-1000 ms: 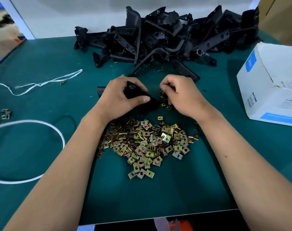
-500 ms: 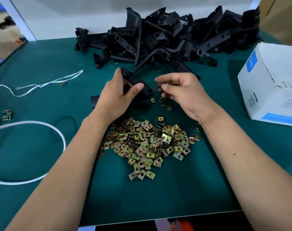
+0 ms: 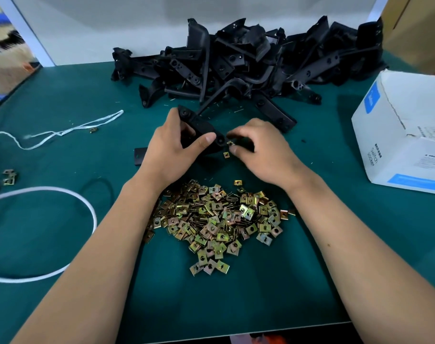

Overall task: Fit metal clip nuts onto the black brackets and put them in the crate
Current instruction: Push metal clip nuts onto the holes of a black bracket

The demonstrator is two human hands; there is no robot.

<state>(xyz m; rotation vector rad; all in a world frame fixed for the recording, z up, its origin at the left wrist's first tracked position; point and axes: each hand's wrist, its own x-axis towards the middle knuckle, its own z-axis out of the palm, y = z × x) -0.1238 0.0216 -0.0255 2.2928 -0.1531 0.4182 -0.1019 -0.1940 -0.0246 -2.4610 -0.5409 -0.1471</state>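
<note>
My left hand [image 3: 173, 150] grips a black bracket [image 3: 199, 124] tilted above the green mat, its holed end pointing right. Between thumb and forefinger, my right hand [image 3: 263, 150] pinches a brass-coloured clip nut [image 3: 231, 143] right at that end of the bracket. Another clip nut [image 3: 226, 154] lies on the mat just below it. A heap of clip nuts [image 3: 216, 219] spreads between my forearms. A big pile of black brackets [image 3: 248, 63] lies at the back of the table. No crate is in view.
A white cardboard box [image 3: 405, 130] stands at the right. White cord [image 3: 62, 131] and a white loop [image 3: 87, 209] lie at the left, with a few clip nuts [image 3: 9, 176] near the left edge. A small black piece [image 3: 140, 156] lies left of my left wrist.
My left hand lifted the bracket off the mat and tilted it. My right hand took a clip nut from beside it and brought it to the bracket's right end.
</note>
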